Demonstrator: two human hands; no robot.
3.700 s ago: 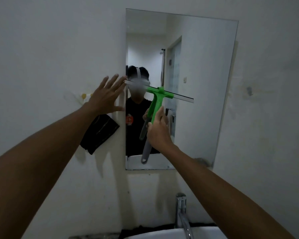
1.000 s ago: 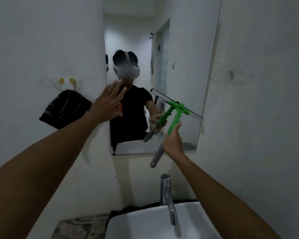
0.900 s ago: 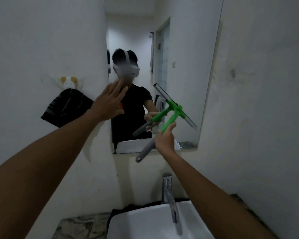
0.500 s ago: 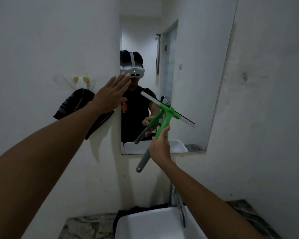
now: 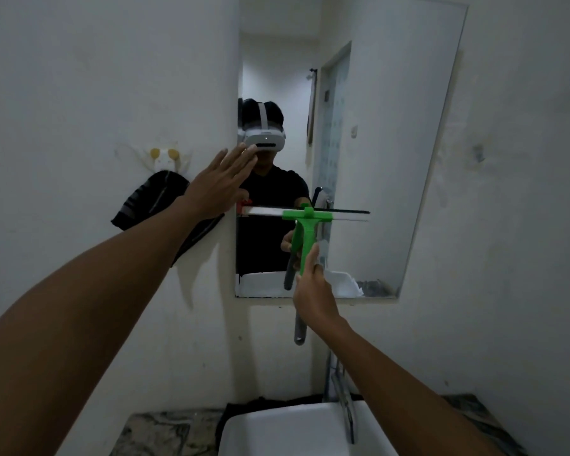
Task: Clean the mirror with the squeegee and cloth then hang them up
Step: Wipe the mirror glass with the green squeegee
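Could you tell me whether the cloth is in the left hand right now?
No, the cloth hangs on the wall hook while the left hand is open and empty.

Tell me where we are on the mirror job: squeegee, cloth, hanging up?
Done: nothing I can confirm; the glass shows no clear streaks or wiped areas. In hand: the right hand grips the green squeegee, its blade level against the mirror, mid-height. The left hand rests open at the mirror's left edge. Left: the dark cloth hangs unused on the wall hook; the squeegee needs hanging.
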